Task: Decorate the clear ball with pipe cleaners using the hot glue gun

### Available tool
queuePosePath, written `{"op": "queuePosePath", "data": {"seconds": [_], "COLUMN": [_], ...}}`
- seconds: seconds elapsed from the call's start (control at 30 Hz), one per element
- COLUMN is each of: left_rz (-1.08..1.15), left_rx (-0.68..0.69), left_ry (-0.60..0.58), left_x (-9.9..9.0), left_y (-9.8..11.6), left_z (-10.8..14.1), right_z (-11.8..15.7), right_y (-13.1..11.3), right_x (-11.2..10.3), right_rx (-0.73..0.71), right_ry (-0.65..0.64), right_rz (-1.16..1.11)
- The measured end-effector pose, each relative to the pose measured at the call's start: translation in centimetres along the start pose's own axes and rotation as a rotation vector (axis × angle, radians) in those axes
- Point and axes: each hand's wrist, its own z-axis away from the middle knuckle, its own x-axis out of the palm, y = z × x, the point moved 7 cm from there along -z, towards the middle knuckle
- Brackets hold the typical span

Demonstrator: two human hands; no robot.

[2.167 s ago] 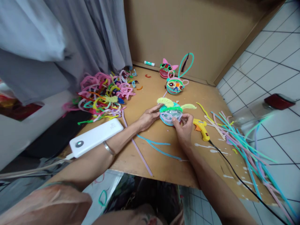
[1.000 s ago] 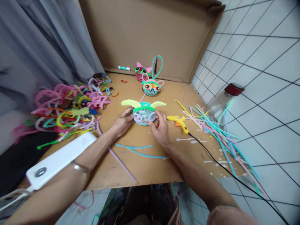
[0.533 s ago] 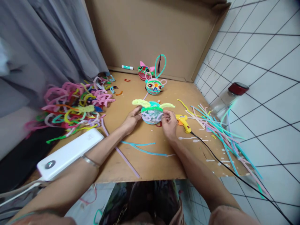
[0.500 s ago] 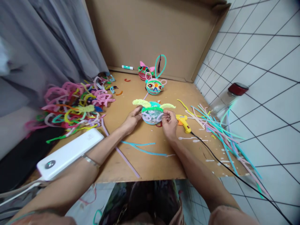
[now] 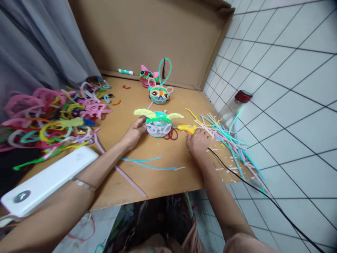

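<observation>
A clear ball-shaped craft (image 5: pixel 159 128) stands mid-table, with a green band, pale purple curls on its front and two fuzzy yellow ears. Against its left side, my left hand (image 5: pixel 135 133) grips it, some fingers hidden behind. My right hand (image 5: pixel 199 143) is closed around the handle of a yellow hot glue gun (image 5: pixel 186 129), whose nozzle points left toward the craft. Between them lie dark red pipe cleaner loops (image 5: pixel 172 134). Behind stand two finished-looking animal-face balls, one with pink ears and a teal loop (image 5: pixel 159 95), the other red and green (image 5: pixel 146 78).
Tangled coloured pipe cleaners (image 5: pixel 56 119) heap at the left, above a white power bank (image 5: pixel 50 179). Straight pipe cleaners (image 5: pixel 229 140) and a red-lidded bottle (image 5: pixel 234 107) are at the right. A black cord (image 5: pixel 244 181) trails off the table. Blue pipe cleaners (image 5: pixel 147 165) lie in front.
My right hand has left the craft's right side and taken hold of the glue gun. My left hand stays at the craft. The view has swung to the right.
</observation>
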Motion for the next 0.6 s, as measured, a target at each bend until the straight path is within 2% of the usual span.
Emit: {"op": "queuePosePath", "data": {"seconds": [0.1, 0.2, 0.33, 0.47, 0.6], "left_rz": [-0.005, -0.013, -0.006, 0.000, 0.003], "left_rx": [0.024, 0.022, 0.011, 0.023, 0.028], "left_ry": [-0.014, -0.018, 0.006, 0.003, 0.000], "left_x": [0.1, 0.1, -0.1, -0.1, -0.2], "left_y": [0.1, 0.1, -0.2, -0.3, -0.3], "left_z": [0.0, 0.0, -0.1, -0.3, -0.2], "right_z": [-0.2, -0.3, -0.2, -0.2, -0.2], "right_y": [1.4, 1.6, 1.4, 1.5, 1.2], "right_x": [0.6, 0.7, 0.6, 0.5, -0.8], "right_rx": [0.062, 0.062, 0.050, 0.110, 0.122], "right_ry": [-0.100, -0.171, -0.184, -0.108, 0.058], "right_rz": [0.003, -0.003, -0.006, -0.064, -0.017]}}
